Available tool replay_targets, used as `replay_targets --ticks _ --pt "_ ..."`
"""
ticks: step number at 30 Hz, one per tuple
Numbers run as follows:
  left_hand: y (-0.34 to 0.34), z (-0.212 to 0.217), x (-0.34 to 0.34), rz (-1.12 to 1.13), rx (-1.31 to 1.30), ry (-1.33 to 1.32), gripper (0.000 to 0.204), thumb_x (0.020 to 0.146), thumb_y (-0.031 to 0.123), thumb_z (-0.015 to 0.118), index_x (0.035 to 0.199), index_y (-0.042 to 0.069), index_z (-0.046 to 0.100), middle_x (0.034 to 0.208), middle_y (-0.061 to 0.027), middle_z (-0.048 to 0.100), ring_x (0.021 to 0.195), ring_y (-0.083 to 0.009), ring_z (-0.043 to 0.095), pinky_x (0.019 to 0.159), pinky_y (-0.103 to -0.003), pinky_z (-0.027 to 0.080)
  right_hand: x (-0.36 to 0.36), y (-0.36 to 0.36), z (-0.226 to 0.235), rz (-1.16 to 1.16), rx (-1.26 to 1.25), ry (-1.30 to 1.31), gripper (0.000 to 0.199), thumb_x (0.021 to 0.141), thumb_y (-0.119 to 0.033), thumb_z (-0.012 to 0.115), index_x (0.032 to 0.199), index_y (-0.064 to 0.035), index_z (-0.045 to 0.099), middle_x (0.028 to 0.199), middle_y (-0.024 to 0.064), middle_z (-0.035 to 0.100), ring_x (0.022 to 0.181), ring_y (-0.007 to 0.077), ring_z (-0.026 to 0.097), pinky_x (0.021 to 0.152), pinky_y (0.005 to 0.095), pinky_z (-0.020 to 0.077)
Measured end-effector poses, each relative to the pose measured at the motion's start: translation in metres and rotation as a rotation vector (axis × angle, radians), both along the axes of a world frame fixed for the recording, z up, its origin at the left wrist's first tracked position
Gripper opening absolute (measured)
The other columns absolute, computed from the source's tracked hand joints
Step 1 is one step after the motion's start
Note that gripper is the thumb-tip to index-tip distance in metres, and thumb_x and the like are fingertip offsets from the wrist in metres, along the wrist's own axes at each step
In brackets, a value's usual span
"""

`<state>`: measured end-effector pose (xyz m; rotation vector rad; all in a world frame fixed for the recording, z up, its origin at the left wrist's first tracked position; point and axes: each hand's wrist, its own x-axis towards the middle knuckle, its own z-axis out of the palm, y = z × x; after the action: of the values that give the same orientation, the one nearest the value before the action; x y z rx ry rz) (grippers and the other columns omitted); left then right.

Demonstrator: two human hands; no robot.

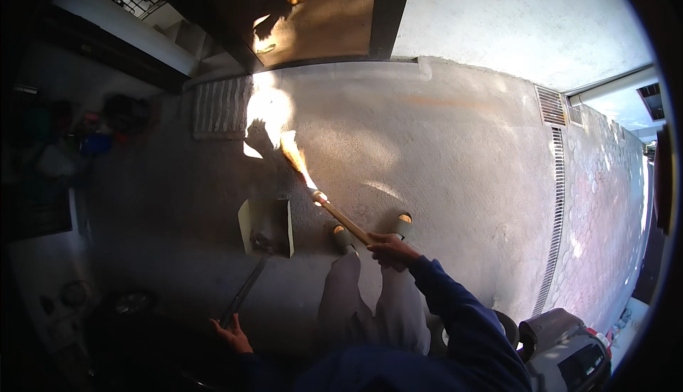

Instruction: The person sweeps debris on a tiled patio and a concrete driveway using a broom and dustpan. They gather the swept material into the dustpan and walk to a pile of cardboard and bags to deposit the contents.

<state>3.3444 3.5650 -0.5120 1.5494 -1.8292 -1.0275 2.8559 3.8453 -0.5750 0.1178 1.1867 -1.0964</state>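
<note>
My right hand (393, 251) grips the wooden handle of a broom (346, 223), its arm in a dark blue sleeve. The broom slants away to the far left. Its straw bristles (293, 154) are at the floor beside a bright sunlit patch. Lower left, my left hand (233, 336) holds the end of the long dark handle of a dustpan (286, 230). The pan has pale raised sides and rests on the floor left of my feet. Shadow hides what, if anything, lies inside it.
A ribbed mat (222, 109) lies by a dark-framed glass door (331, 25) that reflects the broom. A drain grate (557, 200) runs along the right, with paving beyond. A grey vehicle (569, 349) stands at lower right. Assorted items (96, 139) sit in shadow at left.
</note>
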Motion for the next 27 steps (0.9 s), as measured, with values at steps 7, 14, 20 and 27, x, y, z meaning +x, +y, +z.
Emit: replay_targets --ticks 7,14,20,27 --pt "0.019 0.055 -0.012 0.040 -0.300 -0.841 0.078 0.078 0.036 0.075 0.133 -0.007 0.040 0.111 -0.0218 0.057 0.097 -0.0317 0.060 0.080 -0.039 0.052 -0.019 -0.193 -0.146 -0.180 -0.162 -0.213 0.033 0.093 -0.019 0.056 0.122 -0.0071 0.048 0.071 0.0042 0.051 0.057 0.0140 0.051 0.047 0.0297 0.0440" --pt "0.012 0.072 -0.063 0.057 -0.317 -0.845 0.083 0.075 0.044 0.078 0.129 -0.010 0.045 0.108 -0.0245 0.061 0.097 -0.0344 0.062 0.083 -0.039 0.051 -0.107 -0.137 -0.174 -0.701 -0.109 -0.512 0.020 0.099 -0.020 0.044 0.117 -0.0124 0.040 0.076 0.0051 0.045 0.053 0.0069 0.041 0.044 0.0183 0.0384" --pt "0.004 0.065 -0.114 0.050 -0.330 -0.799 0.081 0.076 0.043 0.077 0.128 -0.011 0.046 0.109 -0.0263 0.061 0.099 -0.0347 0.062 0.088 -0.041 0.049 -0.127 0.025 -0.135 -0.766 0.082 -0.254 0.028 0.097 -0.025 0.051 0.122 -0.0160 0.042 0.074 0.0000 0.046 0.053 0.0059 0.043 0.044 0.0200 0.0384" --pt "0.037 0.051 -0.193 0.037 -0.375 -0.851 0.085 0.075 0.053 0.074 0.125 -0.011 0.049 0.101 -0.0234 0.063 0.092 -0.0371 0.062 0.083 -0.041 0.050 -0.143 0.088 -0.024 -0.617 0.188 -0.157 0.044 0.096 -0.022 0.053 0.138 -0.0210 0.040 0.074 0.0026 0.048 0.053 0.0090 0.045 0.045 0.0243 0.0391"
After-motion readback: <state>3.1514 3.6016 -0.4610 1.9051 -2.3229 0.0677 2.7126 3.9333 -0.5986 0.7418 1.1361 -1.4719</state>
